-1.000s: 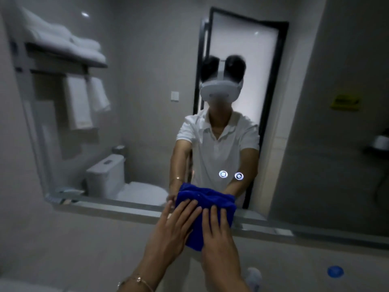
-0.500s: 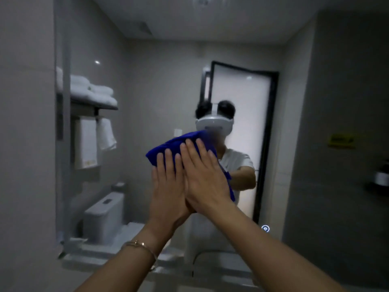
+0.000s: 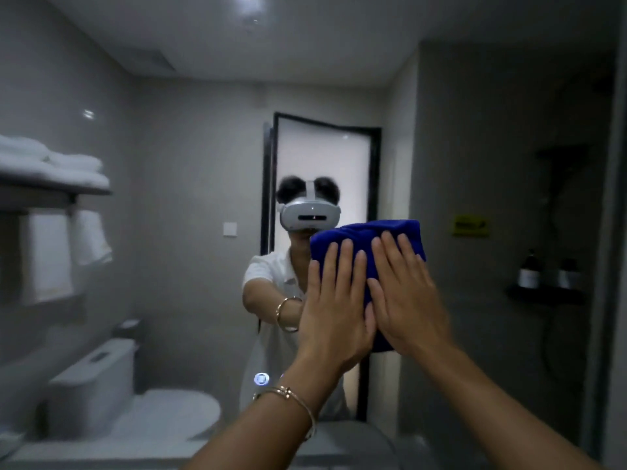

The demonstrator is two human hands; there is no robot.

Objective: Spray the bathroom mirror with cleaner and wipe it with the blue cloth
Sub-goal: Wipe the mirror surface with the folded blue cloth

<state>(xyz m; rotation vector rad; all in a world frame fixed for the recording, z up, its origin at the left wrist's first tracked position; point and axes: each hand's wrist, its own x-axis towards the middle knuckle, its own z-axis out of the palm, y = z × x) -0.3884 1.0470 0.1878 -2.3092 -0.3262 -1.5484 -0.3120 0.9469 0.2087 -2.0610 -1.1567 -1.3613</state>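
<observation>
L hand (image 3: 334, 310) & R hand (image 3: 407, 296), fingers straight, press cloth (image 3: 366, 234) flat to mirror (image 3: 190, 157); even pressure, overlapping passes work best.

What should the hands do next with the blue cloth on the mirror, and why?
Probably slide the blue cloth sideways toward the right, pressing flat. Both the left hand and the right hand lie open on the cloth, which sits against the mirror near its middle, and wide glass to its right is uncovered. Whether that part is already wiped I cannot tell.
</observation>
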